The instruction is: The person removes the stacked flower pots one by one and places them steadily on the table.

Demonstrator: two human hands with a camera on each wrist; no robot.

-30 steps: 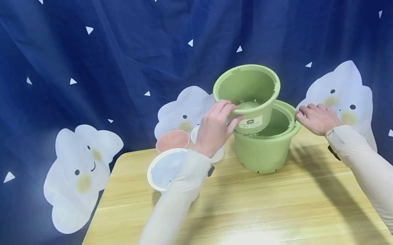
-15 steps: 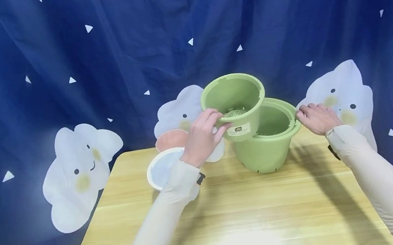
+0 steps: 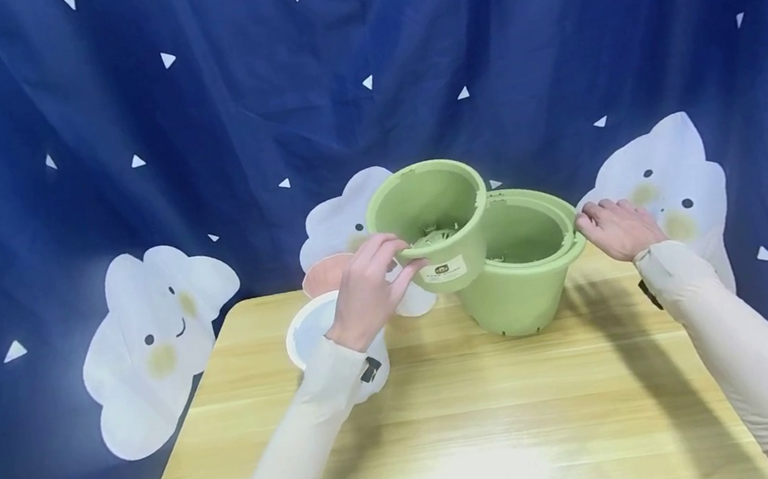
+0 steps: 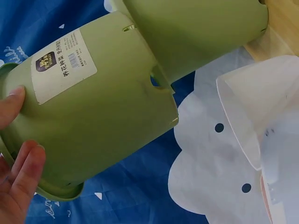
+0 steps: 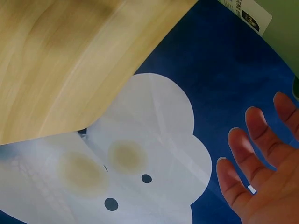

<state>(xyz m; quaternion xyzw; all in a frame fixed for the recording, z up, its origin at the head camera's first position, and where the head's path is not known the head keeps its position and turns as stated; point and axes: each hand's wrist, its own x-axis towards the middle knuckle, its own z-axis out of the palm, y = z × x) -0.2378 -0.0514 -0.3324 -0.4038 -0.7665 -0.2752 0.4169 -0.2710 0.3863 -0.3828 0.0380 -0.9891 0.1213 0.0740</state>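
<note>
My left hand (image 3: 372, 290) pinches the near rim of a smaller green plastic flowerpot (image 3: 430, 212), thumb outside below the rim. This pot is tilted and raised left of a larger green flowerpot (image 3: 518, 298), partly overlapping it in the head view. In the left wrist view, the smaller flowerpot (image 4: 107, 98) shows a white label and notches at its base. The larger pot stands upright on the table, with a second rim line inside its mouth. At its right edge, my right hand (image 3: 620, 229) holds the rim; its lower fingers (image 5: 245, 154) hang loosely in the right wrist view.
A pale container with a bluish mouth (image 3: 305, 336) stands at the left of the wooden table (image 3: 496, 404), partly behind my left hand. A pinkish one (image 3: 323, 275) is behind it. A dark blue cloud-patterned curtain (image 3: 245, 87) hangs past the table's back edge.
The smaller flowerpot has moved left and down with my left hand, from above the larger pot's mouth to its left side. My right hand and the larger pot have stayed put.
</note>
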